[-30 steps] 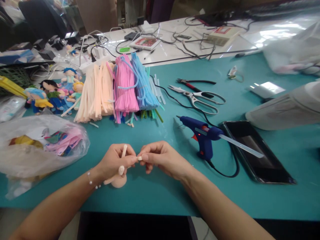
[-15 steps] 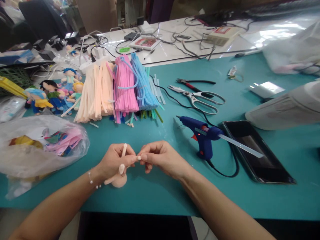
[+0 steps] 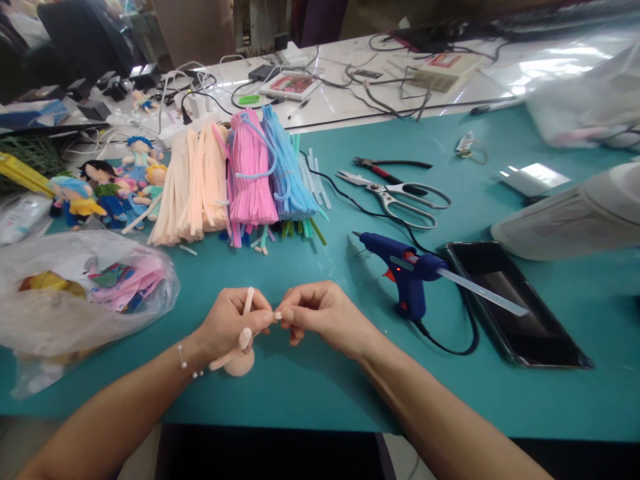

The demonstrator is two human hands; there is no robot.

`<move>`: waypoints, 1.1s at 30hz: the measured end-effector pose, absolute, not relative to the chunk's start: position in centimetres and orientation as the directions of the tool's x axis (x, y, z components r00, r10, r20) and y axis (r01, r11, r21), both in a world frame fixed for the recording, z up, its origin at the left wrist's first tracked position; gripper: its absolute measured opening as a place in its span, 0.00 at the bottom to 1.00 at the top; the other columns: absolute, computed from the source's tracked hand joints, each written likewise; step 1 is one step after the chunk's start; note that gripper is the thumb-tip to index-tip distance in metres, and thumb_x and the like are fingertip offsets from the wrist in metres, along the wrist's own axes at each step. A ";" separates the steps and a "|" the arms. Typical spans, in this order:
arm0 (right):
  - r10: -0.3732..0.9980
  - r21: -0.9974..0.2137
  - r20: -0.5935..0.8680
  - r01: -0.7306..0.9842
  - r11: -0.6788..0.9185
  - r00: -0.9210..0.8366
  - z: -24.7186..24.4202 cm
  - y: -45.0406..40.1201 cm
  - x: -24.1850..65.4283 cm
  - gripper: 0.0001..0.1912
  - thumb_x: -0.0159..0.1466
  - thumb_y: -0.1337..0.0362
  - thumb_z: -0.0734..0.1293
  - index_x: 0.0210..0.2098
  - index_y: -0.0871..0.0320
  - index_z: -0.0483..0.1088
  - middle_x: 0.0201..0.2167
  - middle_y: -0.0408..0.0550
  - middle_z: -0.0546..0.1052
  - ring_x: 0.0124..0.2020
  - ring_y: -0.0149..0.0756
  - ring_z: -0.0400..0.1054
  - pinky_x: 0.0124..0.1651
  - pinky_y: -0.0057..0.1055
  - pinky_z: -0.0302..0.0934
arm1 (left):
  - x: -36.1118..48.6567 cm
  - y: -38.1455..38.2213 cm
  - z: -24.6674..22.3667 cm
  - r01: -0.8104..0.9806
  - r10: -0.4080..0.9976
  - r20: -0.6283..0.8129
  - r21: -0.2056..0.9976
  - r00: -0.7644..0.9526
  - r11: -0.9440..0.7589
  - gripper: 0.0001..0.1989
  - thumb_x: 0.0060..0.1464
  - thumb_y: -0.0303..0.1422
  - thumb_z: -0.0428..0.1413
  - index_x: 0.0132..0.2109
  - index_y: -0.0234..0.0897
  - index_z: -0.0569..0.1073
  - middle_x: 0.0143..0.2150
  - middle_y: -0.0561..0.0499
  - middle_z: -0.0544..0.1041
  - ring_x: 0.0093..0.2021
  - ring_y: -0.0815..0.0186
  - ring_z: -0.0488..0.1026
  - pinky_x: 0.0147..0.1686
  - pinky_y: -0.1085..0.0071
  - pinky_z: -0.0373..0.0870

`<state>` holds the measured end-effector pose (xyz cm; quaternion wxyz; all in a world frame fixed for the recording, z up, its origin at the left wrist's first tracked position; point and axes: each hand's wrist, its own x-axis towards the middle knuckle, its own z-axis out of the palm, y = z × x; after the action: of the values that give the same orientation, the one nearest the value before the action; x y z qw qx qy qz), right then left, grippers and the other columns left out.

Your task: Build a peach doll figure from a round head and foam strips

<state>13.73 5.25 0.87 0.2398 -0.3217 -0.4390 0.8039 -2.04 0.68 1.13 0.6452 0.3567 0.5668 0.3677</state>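
My left hand [image 3: 229,320] is closed around a pale peach doll figure [image 3: 240,363] made of fuzzy pipe cleaner. Its round part hangs below the palm, while one thin limb sticks up past the fingers and other ends show beneath the thumb. My right hand [image 3: 327,317] meets the left fingertips and pinches the small pale tip of a limb between thumb and forefinger. The middle of the figure is hidden by the left fingers. To the right lies a blue hot glue gun [image 3: 400,263] with a clear glue stick in its back.
Behind my hands lie bundles of peach [image 3: 193,187], pink [image 3: 253,173] and blue pipe cleaners [image 3: 290,167]. Small dolls [image 3: 103,190] and a plastic bag [image 3: 85,293] are on the left. Scissors [image 3: 395,197], pliers [image 3: 390,175], a phone [image 3: 520,307] and a white cup [image 3: 570,213] occupy the right.
Both hands stay in almost the same place, fingertips together. The figure's lower end below my left thumb has shifted very slightly to the right.
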 end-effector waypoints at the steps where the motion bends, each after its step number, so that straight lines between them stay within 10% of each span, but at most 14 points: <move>1: 0.670 -0.861 -0.308 -0.102 -0.498 -0.675 0.9 5.3 13.7 0.15 0.44 0.57 0.76 0.19 0.63 0.73 0.17 0.41 0.74 0.15 0.23 0.66 0.18 0.20 0.61 | -2.0 0.7 1.1 -0.070 0.876 -0.474 0.875 0.087 0.480 0.12 0.34 0.38 0.60 0.19 0.34 0.67 0.09 0.58 0.63 0.08 0.76 0.56 0.09 0.79 0.47; 33: 0.673 -0.872 -0.329 -0.062 -0.486 -0.663 0.6 5.4 13.9 0.12 0.46 0.60 0.75 0.19 0.63 0.74 0.17 0.42 0.75 0.14 0.24 0.66 0.19 0.22 0.63 | -2.0 0.8 1.2 -0.073 0.890 -0.449 0.888 0.076 0.454 0.09 0.33 0.35 0.59 0.16 0.35 0.69 0.08 0.57 0.62 0.12 0.75 0.58 0.12 0.78 0.50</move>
<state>13.87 5.36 0.60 0.2315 -0.3389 -0.4508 0.7927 -2.02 0.79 1.23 0.6382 0.3618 0.5653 0.3772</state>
